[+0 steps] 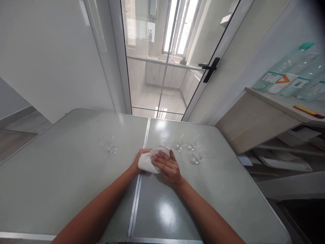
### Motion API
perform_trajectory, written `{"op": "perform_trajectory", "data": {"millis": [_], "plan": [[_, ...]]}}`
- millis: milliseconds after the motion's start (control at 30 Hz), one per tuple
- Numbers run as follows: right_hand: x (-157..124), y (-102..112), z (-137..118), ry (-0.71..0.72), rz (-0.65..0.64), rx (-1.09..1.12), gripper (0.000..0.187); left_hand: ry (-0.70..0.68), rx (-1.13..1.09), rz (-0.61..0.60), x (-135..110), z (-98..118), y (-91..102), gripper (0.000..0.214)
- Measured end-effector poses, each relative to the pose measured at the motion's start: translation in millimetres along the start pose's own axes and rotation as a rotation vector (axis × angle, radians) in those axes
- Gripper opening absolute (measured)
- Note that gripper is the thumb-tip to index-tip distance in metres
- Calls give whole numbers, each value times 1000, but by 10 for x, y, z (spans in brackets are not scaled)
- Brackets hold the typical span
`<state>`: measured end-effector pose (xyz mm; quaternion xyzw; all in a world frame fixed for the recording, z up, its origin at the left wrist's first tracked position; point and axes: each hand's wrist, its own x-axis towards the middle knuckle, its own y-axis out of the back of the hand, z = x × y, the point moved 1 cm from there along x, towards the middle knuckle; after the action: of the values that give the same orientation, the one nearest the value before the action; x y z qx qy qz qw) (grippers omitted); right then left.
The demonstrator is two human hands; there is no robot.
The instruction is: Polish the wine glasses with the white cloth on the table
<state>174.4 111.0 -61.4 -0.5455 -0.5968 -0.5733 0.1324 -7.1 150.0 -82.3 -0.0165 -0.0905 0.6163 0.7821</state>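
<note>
A white cloth (148,163) is bunched between my two hands, above the middle of the table. My left hand (140,158) grips its left side, with most of the fingers hidden behind it. My right hand (169,167) presses on the cloth from the right, fingers close together. A rounded, glassy edge seems to show at the cloth's top, but I cannot make out what the cloth wraps. Right of my hands stand several clear stemmed glasses (195,160). One more stemmed glass (113,149) stands apart on the left.
The grey-green table (76,183) has a metal seam (135,206) down its middle. Behind it is a glass door (162,78) with a black handle (211,69). At right, a wooden shelf (274,105) holds several plastic bottles (286,79) and a yellow-red stick-like item (308,112).
</note>
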Motion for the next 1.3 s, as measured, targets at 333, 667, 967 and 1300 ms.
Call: {"op": "perform_trajectory", "data": {"millis": [333, 667, 967, 1300], "plan": [[-48, -180, 102, -733, 262, 468, 23, -61, -21, -128, 67, -100, -73, 28], [-154, -195, 187, -600, 72, 169, 17, -98, 131, -118, -33, 54, -63, 38], [-121, -105, 242, -314, -19, 71, 37, -71, -71, -78, 1, 50, -25, 62], [-3, 86, 122, -416, 139, -51, 23, 18, 75, -79, -37, 159, -69, 56]]}}
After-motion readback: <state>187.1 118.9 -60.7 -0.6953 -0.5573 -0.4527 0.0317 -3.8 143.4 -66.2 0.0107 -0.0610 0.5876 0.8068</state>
